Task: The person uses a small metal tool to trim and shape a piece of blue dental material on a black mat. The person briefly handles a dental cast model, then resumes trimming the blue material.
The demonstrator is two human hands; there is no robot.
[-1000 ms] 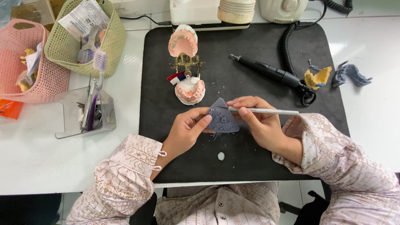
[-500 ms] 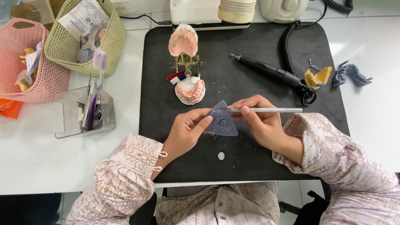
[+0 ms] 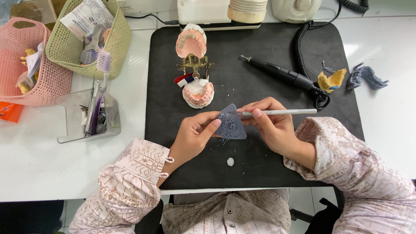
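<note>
A small grey triangular piece (image 3: pixel 231 123) with a raised, textured surface sits at the centre of the frame over the black mat (image 3: pixel 260 164). The left hand (image 3: pixel 196 136) pinches its left edge between thumb and fingers. The right hand (image 3: pixel 269 125) grips a slim metal tool (image 3: pixel 277 112), tip at the piece. Just above stands a hinged pink denture model (image 3: pixel 197 73); a white crumb (image 3: pixel 230 161) lies below.

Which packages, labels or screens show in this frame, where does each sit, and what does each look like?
Packet: in the green basket at top left; flat white wrapper with dark print, tilted.
Orange pack: at the left edge below the pink basket; flat, bright orange, mostly cut off.
Tag: on the black mat, on the hinged denture model; small, red, white and blue.
Screens: none visible.
</note>
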